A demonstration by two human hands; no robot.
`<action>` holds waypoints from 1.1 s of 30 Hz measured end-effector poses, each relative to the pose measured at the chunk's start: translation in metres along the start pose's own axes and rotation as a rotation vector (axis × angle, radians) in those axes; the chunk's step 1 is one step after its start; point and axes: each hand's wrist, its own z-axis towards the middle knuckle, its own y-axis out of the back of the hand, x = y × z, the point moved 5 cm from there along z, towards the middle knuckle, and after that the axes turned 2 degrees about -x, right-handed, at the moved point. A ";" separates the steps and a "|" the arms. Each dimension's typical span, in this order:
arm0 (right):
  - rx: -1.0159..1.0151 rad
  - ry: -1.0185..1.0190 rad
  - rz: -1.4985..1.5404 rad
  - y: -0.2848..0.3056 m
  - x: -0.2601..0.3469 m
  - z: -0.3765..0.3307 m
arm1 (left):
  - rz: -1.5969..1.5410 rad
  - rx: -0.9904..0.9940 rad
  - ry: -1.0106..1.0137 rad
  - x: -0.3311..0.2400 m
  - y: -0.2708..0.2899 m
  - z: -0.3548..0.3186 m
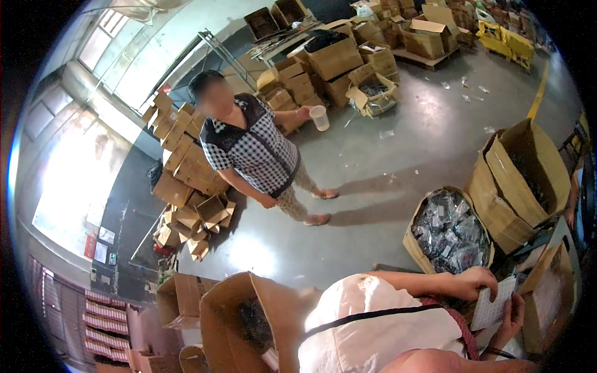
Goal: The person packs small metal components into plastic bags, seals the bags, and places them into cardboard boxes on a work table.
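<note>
A grey concrete warehouse floor (429,143) is ringed by stacked brown cartons (186,161). A white printed sheet (493,304) is gripped by the left hand (476,281) and right hand (511,320), just below an open carton of clear-bagged parts (449,231).

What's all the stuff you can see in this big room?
person in a checked shirt: one, black and white, standing centre-left
white plastic cup: one, white, in that person's hand
stacked brown cardboard boxes: many, brown, back and left
open cardboard box of bagged dark parts: one, brown, right
tall open cardboard box: one, brown, far right
grey concrete floor: one, grey, middle
white paper sheet: one, white, lower right, between both hands
left hand: one, fingers on the sheet's top edge
right hand: one, holding the sheet's right side
</note>
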 end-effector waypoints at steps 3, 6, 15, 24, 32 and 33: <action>-0.020 -0.011 0.020 0.005 -0.010 -0.006 | 0.002 0.014 -0.020 -0.004 -0.004 0.001; -0.045 -0.020 0.008 0.010 -0.013 -0.011 | -0.002 0.032 -0.014 -0.005 -0.009 -0.001; -0.081 0.173 -0.319 0.010 -0.005 -0.027 | 0.025 0.052 -0.034 -0.001 -0.022 -0.012; -0.097 0.128 -0.376 0.006 -0.007 -0.035 | 0.021 0.066 0.000 -0.014 -0.020 -0.019; -0.093 0.049 -0.306 0.013 -0.018 -0.044 | 0.011 0.078 -0.006 -0.012 -0.027 -0.026; -0.075 0.137 -0.344 0.010 -0.014 -0.045 | 0.012 0.069 -0.004 -0.012 -0.025 -0.027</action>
